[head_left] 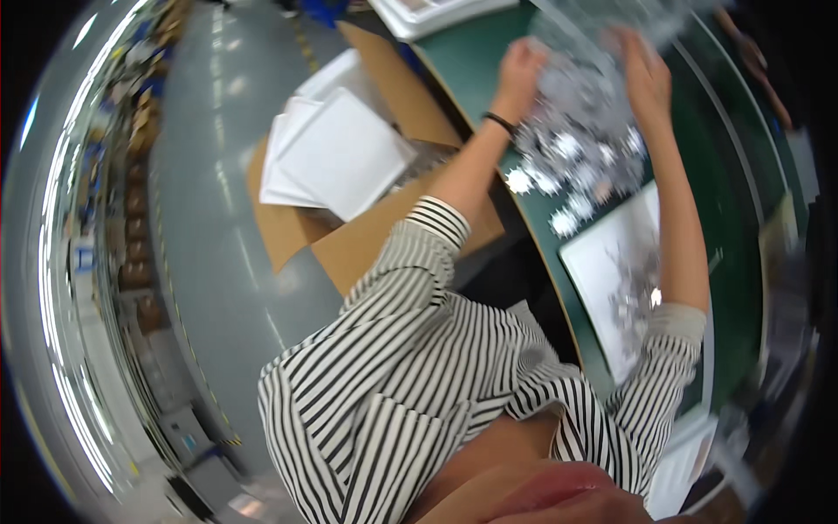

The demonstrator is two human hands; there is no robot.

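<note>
Head view showed the left hand (521,77) and right hand (644,77) gripping a clear bag (583,33) over the far table (467,65), seemingly light, limp and slippery, best held by its left and right edges.

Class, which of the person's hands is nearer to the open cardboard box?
Left. The left hand is to the right of the cardboard box; the right hand, farther right.

Bright indoor light; strip lights (54,179) glare at left, floor (218,253) reflects, metal pieces (567,146) glint. Clear bag (602,26) looks motion-blurred. Fisheye bends edges, corners black.
</note>
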